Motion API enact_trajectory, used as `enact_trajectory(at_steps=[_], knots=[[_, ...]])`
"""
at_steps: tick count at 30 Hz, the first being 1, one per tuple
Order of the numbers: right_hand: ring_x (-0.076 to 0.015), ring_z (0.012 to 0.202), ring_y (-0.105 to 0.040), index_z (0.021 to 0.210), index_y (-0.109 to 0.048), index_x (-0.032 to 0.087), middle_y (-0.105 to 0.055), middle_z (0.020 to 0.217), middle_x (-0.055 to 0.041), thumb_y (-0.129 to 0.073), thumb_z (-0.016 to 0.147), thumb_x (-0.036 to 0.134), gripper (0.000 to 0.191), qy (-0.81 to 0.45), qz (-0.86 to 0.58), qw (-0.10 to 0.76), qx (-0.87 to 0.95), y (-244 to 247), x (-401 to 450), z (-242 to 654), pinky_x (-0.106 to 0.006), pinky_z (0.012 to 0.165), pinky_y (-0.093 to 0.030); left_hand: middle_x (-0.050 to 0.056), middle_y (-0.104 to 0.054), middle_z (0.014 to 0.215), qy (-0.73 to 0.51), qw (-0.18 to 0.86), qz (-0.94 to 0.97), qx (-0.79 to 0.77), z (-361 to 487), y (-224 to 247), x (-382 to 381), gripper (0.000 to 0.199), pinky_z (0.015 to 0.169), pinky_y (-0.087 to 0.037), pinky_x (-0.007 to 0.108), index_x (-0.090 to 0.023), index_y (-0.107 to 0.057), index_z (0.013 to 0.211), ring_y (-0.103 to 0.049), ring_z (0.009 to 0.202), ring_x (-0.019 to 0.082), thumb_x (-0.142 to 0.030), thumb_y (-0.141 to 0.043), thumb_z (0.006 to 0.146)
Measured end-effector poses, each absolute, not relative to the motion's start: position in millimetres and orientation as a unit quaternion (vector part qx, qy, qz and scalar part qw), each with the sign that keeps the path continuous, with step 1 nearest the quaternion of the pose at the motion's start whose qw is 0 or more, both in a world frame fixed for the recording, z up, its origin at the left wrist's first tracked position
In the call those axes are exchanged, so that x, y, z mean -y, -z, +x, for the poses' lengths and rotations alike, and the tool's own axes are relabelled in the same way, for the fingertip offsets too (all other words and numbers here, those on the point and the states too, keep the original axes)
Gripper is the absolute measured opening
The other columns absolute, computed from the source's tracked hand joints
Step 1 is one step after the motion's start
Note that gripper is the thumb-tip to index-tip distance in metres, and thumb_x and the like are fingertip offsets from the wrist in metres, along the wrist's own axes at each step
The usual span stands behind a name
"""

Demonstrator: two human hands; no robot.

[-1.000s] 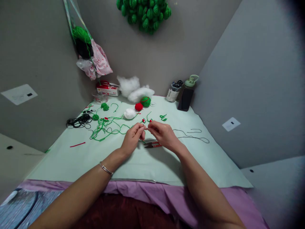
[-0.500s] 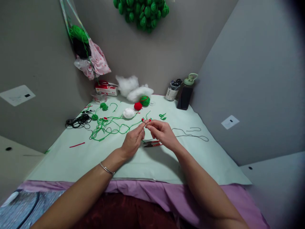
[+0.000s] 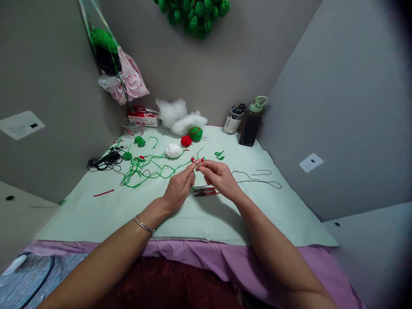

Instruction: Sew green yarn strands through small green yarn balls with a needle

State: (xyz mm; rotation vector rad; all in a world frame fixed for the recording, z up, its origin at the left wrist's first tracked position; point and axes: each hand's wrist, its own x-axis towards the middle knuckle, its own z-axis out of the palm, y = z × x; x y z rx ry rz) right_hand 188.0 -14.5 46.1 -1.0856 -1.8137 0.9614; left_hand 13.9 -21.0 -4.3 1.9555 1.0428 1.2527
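Observation:
My left hand (image 3: 178, 189) is closed, its fingers pointing away from me, with a small red-and-white yarn piece (image 3: 193, 159) at the fingertips. Against it, my right hand (image 3: 220, 177) makes a pinch; what lies between the thumb and finger is too small to make out. A second red bit (image 3: 202, 160) shows just beyond the right fingers. From behind my right hand a dark cord (image 3: 257, 181) runs out in loops over the tabletop. Red-handled thread snips (image 3: 206, 192) lie below the hands, partly covered by the right one.
Tangled green yarn (image 3: 151, 171) and black cord (image 3: 106, 161) spread on the left. Farther back are a white yarn ball (image 3: 174, 150), red ball (image 3: 186, 140), green ball (image 3: 195, 134) and white stuffing (image 3: 180, 118). A bottle (image 3: 251, 124) and pen cup (image 3: 232, 121) stand back right.
The whole view has shifted slightly, with the scene sitting a little higher in the picture. Both hands keep nearly the same pose, fingertips together.

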Motion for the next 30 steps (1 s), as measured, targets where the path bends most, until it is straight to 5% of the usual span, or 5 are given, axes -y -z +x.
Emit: enact_trajectory(at_steps=[30], knots=[[-0.0129,0.062,-0.049,0.087,-0.072,0.019,-0.063,0.069,0.0005,-0.053,0.096,0.032,0.024,-0.230,-0.456,0.361,0.780,-32,7,186,-0.025,0.062,-0.033,0.003,-0.063,0.081,-0.417,0.259,0.756,-0.433,15,6,18,0.049,0.080,-0.047,0.028,-0.015,-0.054,0.146,-0.057,0.073,0.017,-0.030,-0.038,0.102]])
